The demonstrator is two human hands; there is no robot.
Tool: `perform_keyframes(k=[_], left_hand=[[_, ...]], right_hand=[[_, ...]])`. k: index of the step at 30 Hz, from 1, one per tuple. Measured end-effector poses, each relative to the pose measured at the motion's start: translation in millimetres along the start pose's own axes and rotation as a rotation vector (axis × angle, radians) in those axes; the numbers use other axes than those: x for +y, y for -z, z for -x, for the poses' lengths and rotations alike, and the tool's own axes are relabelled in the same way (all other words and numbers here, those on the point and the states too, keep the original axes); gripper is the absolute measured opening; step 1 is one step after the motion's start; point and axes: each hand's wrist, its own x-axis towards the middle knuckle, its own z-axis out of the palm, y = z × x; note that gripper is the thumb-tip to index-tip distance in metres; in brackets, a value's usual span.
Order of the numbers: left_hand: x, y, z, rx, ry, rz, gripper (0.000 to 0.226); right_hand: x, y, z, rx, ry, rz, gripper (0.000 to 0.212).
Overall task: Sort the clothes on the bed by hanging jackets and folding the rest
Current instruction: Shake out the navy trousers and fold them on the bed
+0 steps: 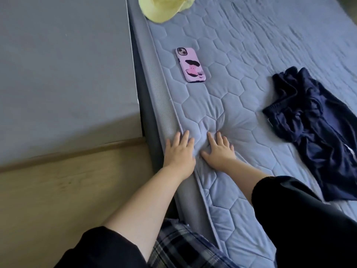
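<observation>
The bed runs from 12 to 5 o'clock under a quilted blue cover. A crumpled navy garment lies at 3 o'clock and a pale yellow garment at 12 — neither folded nor hung. By the bed's edge the left hand and right hand press flat on the quilt, fingers straight and spread, holding nothing. A pink phone lies at their 11 o'clock. This looks like a gap between garments — the next move is probably a reach toward 3 o'clock for the navy piece.
</observation>
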Motion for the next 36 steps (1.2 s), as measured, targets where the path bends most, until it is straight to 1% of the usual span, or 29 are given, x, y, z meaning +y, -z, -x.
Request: perform_keyframes(k=[3, 5, 11, 12, 14, 16, 18, 20, 21, 22, 23, 25, 26, 27, 28, 30, 32, 34, 36], left_hand=[[10.7, -11.0, -3.7, 0.045, 0.083, -0.032, 0.064], [21.7, -10.3, -1.8, 0.055, 0.143, -0.017, 0.064], [73.1, -16.7, 8.9, 0.049, 0.374, 0.043, 0.064], [83.7, -21.3, 9.5, 0.059, 0.417, 0.057, 0.064], [105.2, -31.5, 9.0, 0.081, 0.48, 0.077, 0.066], [119.7, -39.1, 8.6, 0.097, 0.484, 0.042, 0.069], [121.0, -42.0, 8.5, 0.123, 0.395, -0.047, 0.069], [115.4, -42.1, 9.7, 0.117, 0.28, -0.086, 0.067], [111.9, -42.1, 11.6, 0.092, 0.25, -0.073, 0.067], [108.4, -42.7, 13.3, 0.059, 0.236, -0.054, 0.067], [105.7, -44.1, 15.3, 0.027, 0.23, -0.04, 0.067], [101.7, -46.7, 17.0, 0.011, 0.215, -0.034, 0.068], [100.4, -47.7, 16.9, 0.019, 0.212, -0.024, 0.068], [99.7, -48.3, 15.8, 0.028, 0.212, -0.003, 0.068], [99.1, -48.8, 14.4, 0.041, 0.213, 0.026, 0.068], [98.0, -48.4, 11.1, 0.085, 0.218, 0.129, 0.066], [97.0, -44.7, 8.2, 0.168, 0.252, 0.371, 0.061], [98.7, -34.7, 6.6, 0.259, 0.338, 0.699, 0.053], [100.5, -21.7, 4.7, 0.348, 0.466, 1.093, 0.041]], right_hand=[[7.4, -9.4, -12.3, 0.078, 0.061, 0.008, 0.082], [12.3, -9.0, -10.9, 0.103, 0.107, -0.032, 0.081], [54.2, 13.9, 4.2, 0.133, 0.363, -0.226, 0.066], [64.9, 17.4, 6.9, 0.151, 0.391, -0.229, 0.063], [87.9, 24.5, 9.9, 0.23, 0.4, -0.146, 0.06], [112.0, 35.9, 8.7, 0.344, 0.311, -0.057, 0.056], [137.9, 51.4, 3.3, 0.435, 0.131, -0.046, 0.051], [167.3, 66.1, -2.0, 0.5, -0.038, -0.099, 0.047], [180.4, 71.4, -4.7, 0.524, -0.093, -0.143, 0.047], [190.9, 75.3, -8.5, 0.531, -0.124, -0.213, 0.053], [198.7, 77.7, -12.3, 0.499, -0.149, -0.305, 0.064], [208.0, 80.2, -20.8, 0.37, -0.201, -0.451, 0.091], [210.6, 80.8, -25.3, 0.313, -0.217, -0.464, 0.096], [212.6, 82.6, -29.8, 0.278, -0.22, -0.449, 0.094], [214.0, 85.7, -34.2, 0.271, -0.204, -0.419, 0.084], [211.6, 93.8, -39.6, 0.3, -0.14, -0.396, 0.057], [197.3, 99.9, -36.9, 0.287, -0.057, -0.491, 0.036], [169.1, 102.2, -19.2, 0.222, 0.048, -0.649, 0.026], [133.1, 99.6, 8.8, 0.12, 0.227, -0.738, 0.026]])
